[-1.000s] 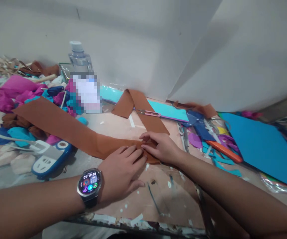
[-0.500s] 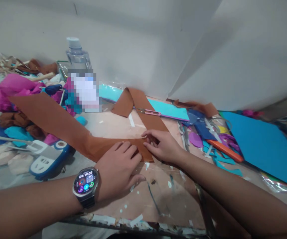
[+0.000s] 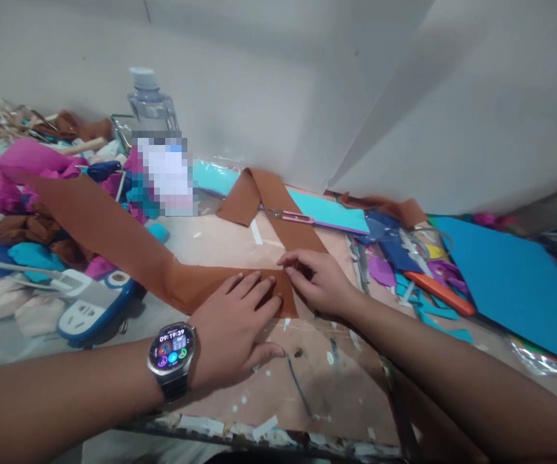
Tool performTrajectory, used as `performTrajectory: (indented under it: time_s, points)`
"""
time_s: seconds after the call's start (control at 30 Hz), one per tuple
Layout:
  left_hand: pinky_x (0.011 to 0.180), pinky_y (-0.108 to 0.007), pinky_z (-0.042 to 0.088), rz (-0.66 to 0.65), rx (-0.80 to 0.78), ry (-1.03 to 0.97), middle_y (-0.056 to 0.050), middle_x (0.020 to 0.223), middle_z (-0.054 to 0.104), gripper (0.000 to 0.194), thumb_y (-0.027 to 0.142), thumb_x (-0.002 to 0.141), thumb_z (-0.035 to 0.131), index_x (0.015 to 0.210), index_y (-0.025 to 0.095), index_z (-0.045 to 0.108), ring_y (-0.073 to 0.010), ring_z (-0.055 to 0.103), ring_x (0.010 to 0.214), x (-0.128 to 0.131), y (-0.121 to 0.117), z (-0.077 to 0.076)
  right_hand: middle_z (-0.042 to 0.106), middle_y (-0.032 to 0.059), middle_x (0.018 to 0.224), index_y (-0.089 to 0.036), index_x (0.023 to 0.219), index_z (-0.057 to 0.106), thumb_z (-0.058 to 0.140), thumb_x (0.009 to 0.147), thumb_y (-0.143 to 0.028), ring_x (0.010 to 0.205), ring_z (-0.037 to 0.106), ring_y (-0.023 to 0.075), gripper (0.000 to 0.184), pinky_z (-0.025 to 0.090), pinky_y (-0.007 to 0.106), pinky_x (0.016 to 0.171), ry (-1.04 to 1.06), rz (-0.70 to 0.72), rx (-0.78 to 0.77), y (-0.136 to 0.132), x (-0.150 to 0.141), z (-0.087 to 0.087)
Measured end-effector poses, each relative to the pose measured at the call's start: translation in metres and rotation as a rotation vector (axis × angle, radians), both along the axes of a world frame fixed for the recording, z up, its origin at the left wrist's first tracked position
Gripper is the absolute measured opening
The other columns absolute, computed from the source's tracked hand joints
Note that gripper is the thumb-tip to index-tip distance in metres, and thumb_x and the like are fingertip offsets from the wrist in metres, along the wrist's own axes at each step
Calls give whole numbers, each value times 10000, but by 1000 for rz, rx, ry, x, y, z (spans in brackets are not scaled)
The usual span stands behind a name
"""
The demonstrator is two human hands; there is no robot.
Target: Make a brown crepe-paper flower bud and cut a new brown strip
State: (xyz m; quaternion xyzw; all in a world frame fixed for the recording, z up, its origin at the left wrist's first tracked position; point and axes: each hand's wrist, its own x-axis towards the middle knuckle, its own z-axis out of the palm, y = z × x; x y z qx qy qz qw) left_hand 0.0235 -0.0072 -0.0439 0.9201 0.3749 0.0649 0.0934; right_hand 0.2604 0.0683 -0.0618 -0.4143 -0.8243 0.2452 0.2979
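Note:
A long brown strip of thin, paper-like or cloth-like material bends across the worktop and ends in a slanted edge near the middle. My left hand, with a smartwatch on the wrist, lies flat on that end, fingers spread. At the strip's far right corner is my right hand, its thumb and index finger drawn together at the edge; the other fingers curl out of sight. Behind it, a second brown length with a folded-over end runs beneath a pink-handled craft knife. Whether both lengths join under the right hand is hidden.
A clear bottle stands at the back beside a blurred-out patch. Coloured scraps and a blue-white power strip crowd the left. An orange cutter and a blue sheet lie right. A turquoise strip lies behind.
My left hand has slid slightly right along the brown strip, and its fingers are more spread. My right hand stays at the corner, nearly unmoved.

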Motion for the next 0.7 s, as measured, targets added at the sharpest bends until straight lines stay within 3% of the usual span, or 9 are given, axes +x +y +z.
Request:
performTrajectory:
  time_s: [0.17, 0.5, 0.7]
  points:
    - [1223, -631, 338, -4, -21, 9, -208, 1649, 452, 678, 690, 1026, 430, 1488, 210, 554, -445, 395, 1531, 0, -1, 3, 688, 1, 801, -203, 1087, 708, 671, 932, -239, 628, 584, 118, 163, 460, 247, 597, 19, -6, -45, 0, -1, -1]
    - [1261, -663, 264, -20, -25, -5, -217, 1660, 426, 723, 695, 1026, 415, 1556, 211, 505, -455, 322, 1575, 0, -1, -1, 701, 6, 834, -200, 1037, 733, 719, 934, -264, 632, 586, 101, 123, 460, 236, 604, 31, 61, 0, -1, -4, 1]
    - [1253, -649, 286, -30, -7, -31, -199, 1600, 484, 673, 680, 1016, 463, 1498, 221, 557, -432, 384, 1528, 0, 0, 0, 745, 13, 839, -202, 1057, 733, 635, 993, -278, 669, 645, 122, 140, 487, 251, 647, 29, 67, -35, -3, -2, 4]
